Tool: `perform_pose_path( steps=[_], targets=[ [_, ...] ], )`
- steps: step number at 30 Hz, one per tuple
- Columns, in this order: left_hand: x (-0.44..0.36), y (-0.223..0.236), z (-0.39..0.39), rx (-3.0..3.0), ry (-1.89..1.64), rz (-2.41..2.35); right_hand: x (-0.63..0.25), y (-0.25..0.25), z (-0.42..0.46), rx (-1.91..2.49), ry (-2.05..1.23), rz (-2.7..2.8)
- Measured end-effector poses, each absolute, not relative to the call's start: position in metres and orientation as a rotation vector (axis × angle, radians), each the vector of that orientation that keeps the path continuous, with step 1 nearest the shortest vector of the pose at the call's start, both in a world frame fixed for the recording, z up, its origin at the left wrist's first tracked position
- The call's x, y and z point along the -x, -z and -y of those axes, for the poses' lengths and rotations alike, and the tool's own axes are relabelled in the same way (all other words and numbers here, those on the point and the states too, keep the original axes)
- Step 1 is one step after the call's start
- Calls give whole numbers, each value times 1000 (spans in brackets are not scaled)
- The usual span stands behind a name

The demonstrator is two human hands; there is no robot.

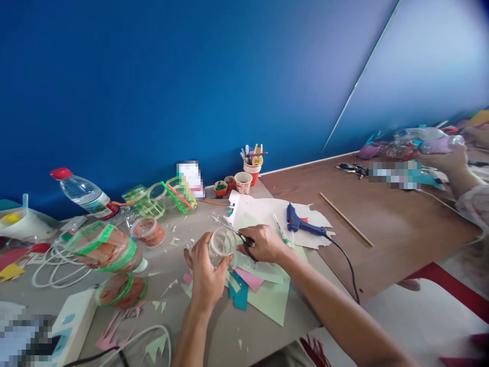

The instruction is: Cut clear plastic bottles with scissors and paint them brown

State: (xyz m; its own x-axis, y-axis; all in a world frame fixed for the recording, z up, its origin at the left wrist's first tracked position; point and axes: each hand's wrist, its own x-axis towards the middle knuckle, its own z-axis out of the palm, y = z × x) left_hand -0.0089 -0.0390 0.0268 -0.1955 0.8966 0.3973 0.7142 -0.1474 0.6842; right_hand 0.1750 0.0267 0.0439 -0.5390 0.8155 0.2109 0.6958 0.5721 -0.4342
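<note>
Gripping a clear plastic cup (pixel 222 243) round its side with the left hand (pixel 208 270), over the grey table (pixel 202 331). Grasping black-handled scissors (pixel 249 248) in the right hand (pixel 264 242), blades at the cup's far rim, contact impossible to tell. Just beside, scraps of pink paper (pixel 249 279) and teal paper (pixel 240 291) on a pale green sheet (pixel 273 300). Farther right, a blue glue gun (pixel 300 222) on white paper (pixel 262 206), then a wooden stick (pixel 346 219). Well left, a red-capped bottle (pixel 86 196).

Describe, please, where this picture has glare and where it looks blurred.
Head view: pale glare on the blue wall, upper right; head view: the co-worker's sleeve at far right looks smeared, the scissors and clear cup sharper.
</note>
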Motion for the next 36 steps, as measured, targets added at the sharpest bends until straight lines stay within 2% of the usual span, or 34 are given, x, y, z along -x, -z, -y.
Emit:
perform_pose_path(
  steps=[13, 24, 36],
  targets=[
    [15, -25, 39, -1889, -1173, -1749, -185, -39, -36, 1064, -305, 2498],
    [22, -30, 41, -1980, -993, -1671, -197, -48, -40, 997, -338, 2560],
    [33, -38, 43, -1779, -863, -1363, -198, -53, -36, 932, -353, 2587]
  ],
)
